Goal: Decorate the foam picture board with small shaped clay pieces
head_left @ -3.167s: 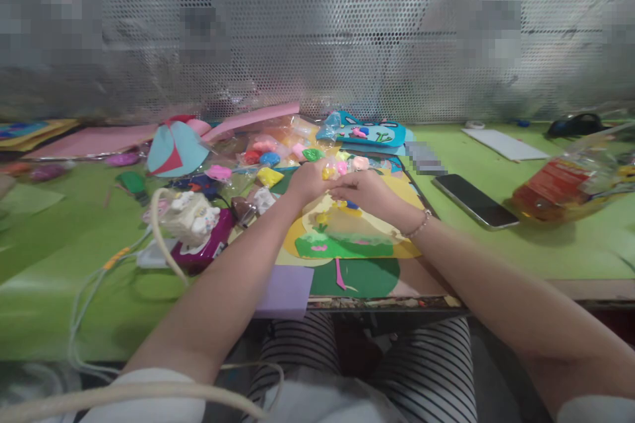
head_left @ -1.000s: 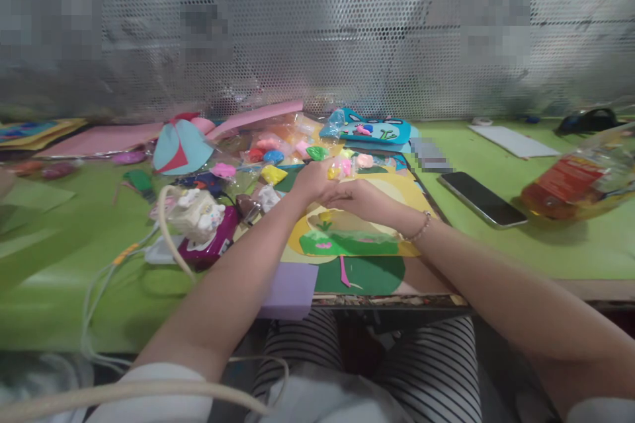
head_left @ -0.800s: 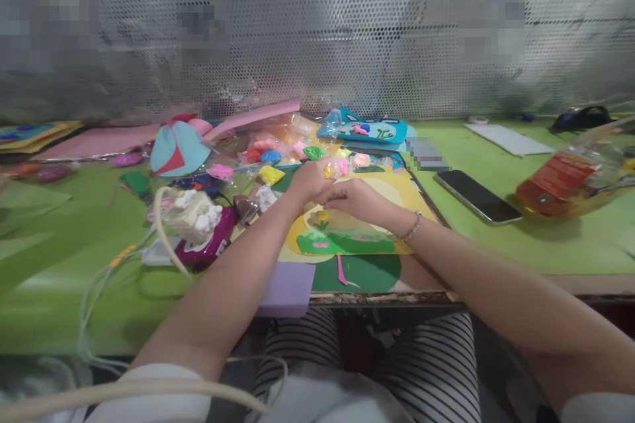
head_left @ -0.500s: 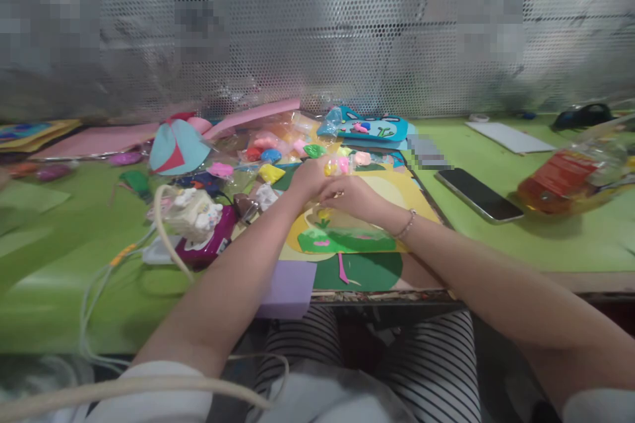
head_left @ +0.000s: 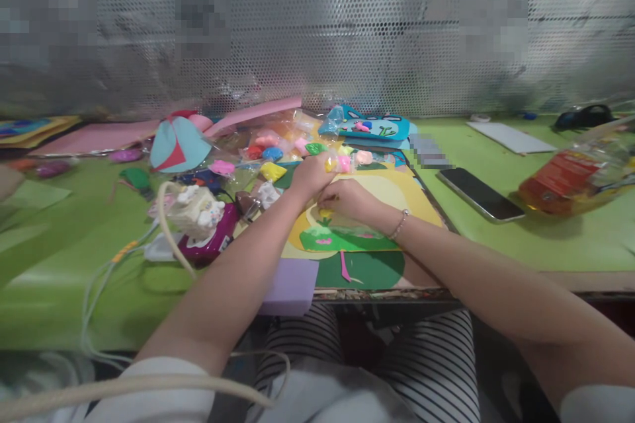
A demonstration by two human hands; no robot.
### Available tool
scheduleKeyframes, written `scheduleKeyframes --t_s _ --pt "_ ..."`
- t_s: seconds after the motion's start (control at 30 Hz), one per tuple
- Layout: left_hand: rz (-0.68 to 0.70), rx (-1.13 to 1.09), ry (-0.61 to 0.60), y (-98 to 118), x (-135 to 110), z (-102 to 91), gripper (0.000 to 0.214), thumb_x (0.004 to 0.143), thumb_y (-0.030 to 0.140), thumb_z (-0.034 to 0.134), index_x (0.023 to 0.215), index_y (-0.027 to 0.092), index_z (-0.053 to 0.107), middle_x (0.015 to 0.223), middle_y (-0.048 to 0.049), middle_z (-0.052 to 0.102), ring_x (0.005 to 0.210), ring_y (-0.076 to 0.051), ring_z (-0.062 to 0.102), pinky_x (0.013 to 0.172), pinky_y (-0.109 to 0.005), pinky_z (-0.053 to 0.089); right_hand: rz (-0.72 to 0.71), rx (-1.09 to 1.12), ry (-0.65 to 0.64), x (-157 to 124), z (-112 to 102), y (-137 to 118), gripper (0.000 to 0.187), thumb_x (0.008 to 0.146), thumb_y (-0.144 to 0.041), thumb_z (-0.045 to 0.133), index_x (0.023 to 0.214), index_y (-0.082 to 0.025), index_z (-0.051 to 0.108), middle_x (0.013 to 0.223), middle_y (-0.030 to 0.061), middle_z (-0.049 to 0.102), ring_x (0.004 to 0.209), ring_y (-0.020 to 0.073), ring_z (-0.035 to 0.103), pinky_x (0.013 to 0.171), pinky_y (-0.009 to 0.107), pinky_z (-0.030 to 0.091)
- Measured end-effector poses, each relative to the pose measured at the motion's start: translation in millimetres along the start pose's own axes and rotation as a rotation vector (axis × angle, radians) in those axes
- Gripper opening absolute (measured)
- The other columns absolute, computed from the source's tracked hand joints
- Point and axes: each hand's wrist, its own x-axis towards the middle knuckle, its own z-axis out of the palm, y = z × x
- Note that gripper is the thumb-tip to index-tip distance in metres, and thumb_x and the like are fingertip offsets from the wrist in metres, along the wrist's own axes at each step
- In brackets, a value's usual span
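My left hand [head_left: 312, 175] is closed, its fingers partly hidden, at a small clear packet [head_left: 343, 162] of yellow and pink clay that appears to be in its grip. Just below it my right hand [head_left: 350, 200] is bent down with fingertips pinched together over a yellow picture card [head_left: 417, 201]; whatever is in the pinch is too small to make out. Green grass shapes [head_left: 342, 240] with pink bits and a small yellow flower form [head_left: 325, 215] decorate the card. Dark green paper [head_left: 367, 269] with a thin pink strip [head_left: 344, 268] lies under the card's near edge.
Bagged clay lumps, among them a yellow one [head_left: 272, 172], lie behind and left. A purple box-like device [head_left: 211, 238] with cables stands left. Rightward are a phone [head_left: 480, 193] and a tilted bottle [head_left: 570, 178]. A person's hand [head_left: 7, 182] shows at the left edge.
My right hand has shifted slightly down and left, drawing its fingertips away from the packet and over the card. My left hand has stayed nearly in place.
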Motion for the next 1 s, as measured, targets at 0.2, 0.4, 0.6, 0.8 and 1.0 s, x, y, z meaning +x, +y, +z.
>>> scheduleKeyframes --t_s 0.2,0.4,0.6,0.8,1.0 --pt "-0.031 0.025 -0.029 3 0 -2.2 0.032 0.08 0.039 0.052 0.104 0.02 0.062 0.089 -0.0087 0.068 0.087 -0.025 0.064 0.071 -0.03 0.044 -0.028 -0.022 -0.004 0 1 1 0.015 0.077 -0.01 0.064 0.08 -0.02 0.075 0.081 0.001 0.074 0.072 0.0138 0.063 0.069 0.024 0.044" --pt "-0.026 0.011 -0.038 5 0 -3.6 0.035 0.079 0.041 0.053 0.106 0.019 0.062 0.092 -0.0088 0.068 0.089 -0.025 0.063 0.073 -0.03 0.044 -0.083 -0.079 0.002 -3 -3 1 0.03 0.076 -0.003 0.052 0.09 -0.018 0.074 0.086 0.0028 0.073 0.074 0.0137 0.062 0.068 0.024 0.043" --pt "0.002 -0.029 -0.009 1 0 -1.2 0.034 0.078 0.044 0.054 0.1 0.019 0.063 0.086 -0.0077 0.068 0.083 -0.023 0.063 0.069 -0.029 0.043 -0.291 -0.294 -0.008 -10 -15 -3 0.026 0.074 -0.003 0.046 0.073 -0.014 0.07 0.073 0.0047 0.065 0.067 0.0138 0.052 0.069 0.028 0.038" --pt "0.016 -0.048 -0.022 0 -1 -3.0 0.033 0.075 0.041 0.057 0.098 0.019 0.064 0.083 -0.0067 0.068 0.078 -0.021 0.062 0.065 -0.028 0.041 -0.367 -0.453 -0.029 -17 -17 -7 0.028 0.078 -0.008 0.045 0.076 -0.016 0.072 0.083 0.0079 0.057 0.077 0.0172 0.048 0.076 0.032 0.035" --pt "-0.007 -0.038 -0.024 2 -2 -3.4 0.031 0.077 0.038 0.056 0.102 0.02 0.064 0.089 -0.0084 0.069 0.083 -0.022 0.062 0.068 -0.029 0.043 -0.309 -0.535 -0.085 -19 -11 -4 0.026 0.083 -0.017 0.049 0.09 -0.019 0.074 0.087 0.0083 0.054 0.075 0.0174 0.044 0.076 0.033 0.032"
